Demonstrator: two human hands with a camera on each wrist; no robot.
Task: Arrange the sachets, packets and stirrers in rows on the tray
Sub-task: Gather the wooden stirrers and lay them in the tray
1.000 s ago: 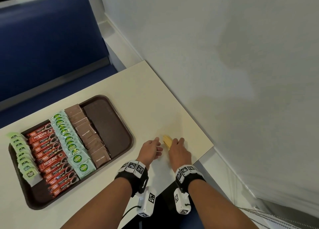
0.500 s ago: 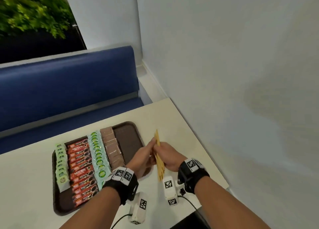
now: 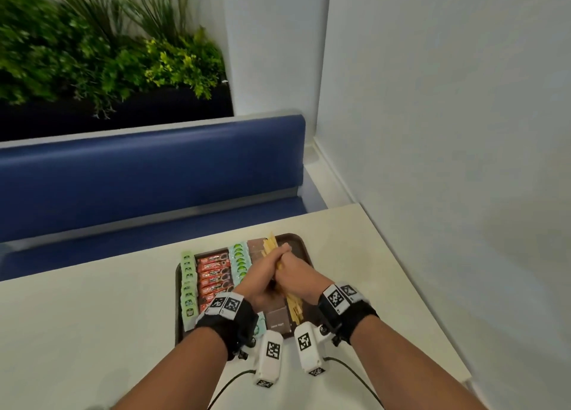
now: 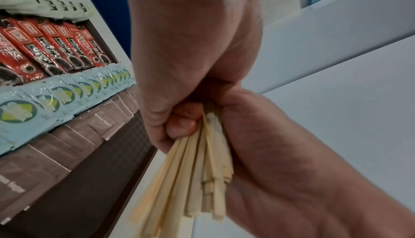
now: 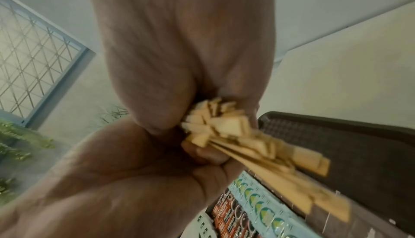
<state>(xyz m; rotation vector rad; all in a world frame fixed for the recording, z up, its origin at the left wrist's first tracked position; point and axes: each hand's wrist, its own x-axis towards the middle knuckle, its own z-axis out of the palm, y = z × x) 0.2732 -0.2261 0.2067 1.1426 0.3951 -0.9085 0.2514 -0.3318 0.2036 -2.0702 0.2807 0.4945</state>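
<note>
A bundle of wooden stirrers (image 3: 293, 308) (image 4: 197, 179) (image 5: 258, 146) is clasped between both hands above the right part of the dark brown tray (image 3: 301, 246). My left hand (image 3: 262, 278) and right hand (image 3: 296, 273) press together, fingers curled round the bundle's middle. Stirrer ends stick out far (image 3: 269, 245) and near. On the tray lie rows of pale green sachets (image 3: 189, 286), red coffee sticks (image 3: 214, 278), light blue sachets (image 3: 239, 263) and brown sugar packets (image 3: 278, 320). In the left wrist view the same rows show: coffee sticks (image 4: 44, 46), blue sachets (image 4: 44, 103), brown packets (image 4: 56, 144).
The tray sits on a cream table (image 3: 92, 332) whose right edge runs along a white wall (image 3: 448, 131). A blue bench seat (image 3: 139, 168) stands behind the table, with green plants (image 3: 92, 54) in a dark planter beyond it.
Both hands lifted the stirrers from the table's right edge and carried them left, over the tray's right side. The head view has tilted up.
</note>
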